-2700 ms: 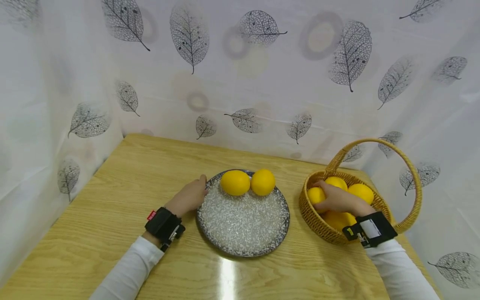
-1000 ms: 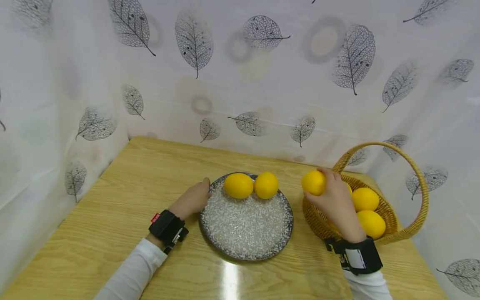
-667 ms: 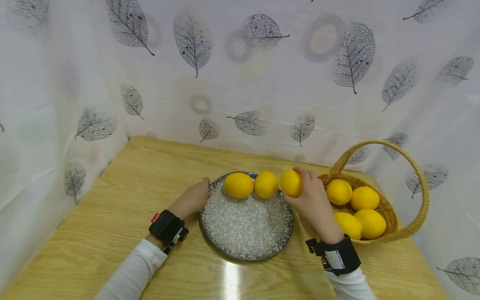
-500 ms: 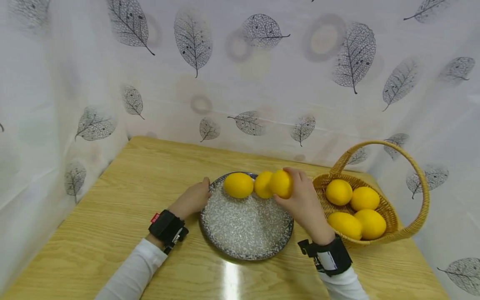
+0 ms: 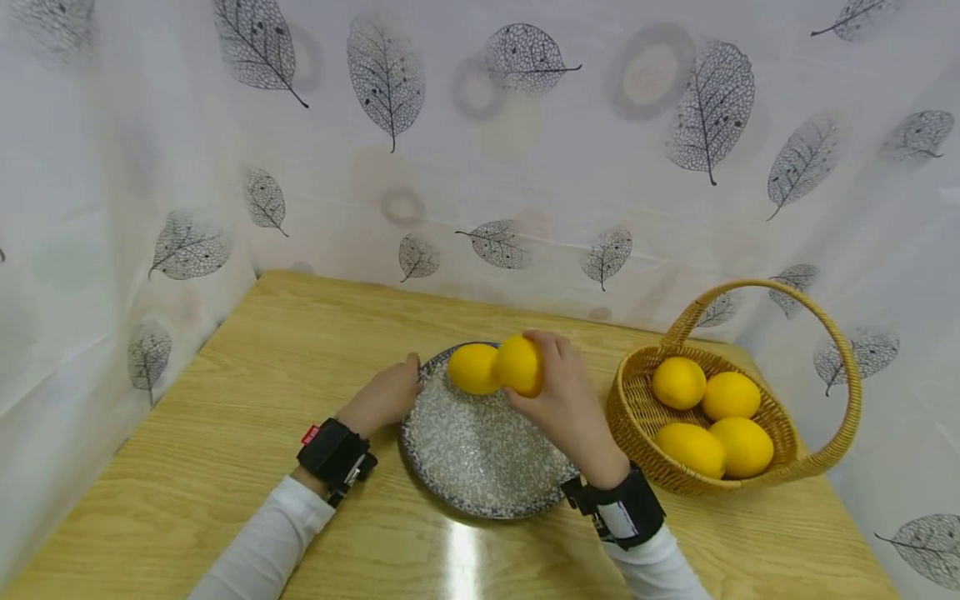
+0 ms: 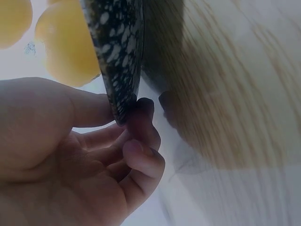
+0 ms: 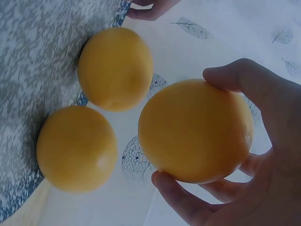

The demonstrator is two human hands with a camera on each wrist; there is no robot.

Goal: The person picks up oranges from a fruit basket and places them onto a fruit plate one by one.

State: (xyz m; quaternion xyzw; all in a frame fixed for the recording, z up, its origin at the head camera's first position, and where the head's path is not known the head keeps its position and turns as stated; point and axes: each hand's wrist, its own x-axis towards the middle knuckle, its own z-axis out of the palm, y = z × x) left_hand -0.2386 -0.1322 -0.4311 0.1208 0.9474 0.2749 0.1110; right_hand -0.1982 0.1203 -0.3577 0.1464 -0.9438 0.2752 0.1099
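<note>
A speckled grey plate with a dark rim (image 5: 487, 467) lies on the table. My left hand (image 5: 385, 396) pinches its left edge, thumb on top and fingertips under the rim (image 6: 117, 52) in the left wrist view. With thumb and fingers, my right hand (image 5: 566, 408) grips a yellow lemon (image 5: 520, 365) over the plate's far part. One lemon (image 5: 472, 368) rests on the plate to its left. A second plate lemon (image 7: 77, 148) shows in the right wrist view but is hidden behind the held lemon in the head view.
To the right of the plate stands a wicker basket (image 5: 626, 425) with a tall arched handle (image 5: 851, 392). Several lemons (image 5: 690, 450) lie inside it. A leaf-patterned white curtain (image 5: 322, 167) hangs behind and beside the wooden table (image 5: 225, 400).
My right hand has lifted a lemon out of the basket and carried it left over the plate. My left hand keeps its hold on the rim.
</note>
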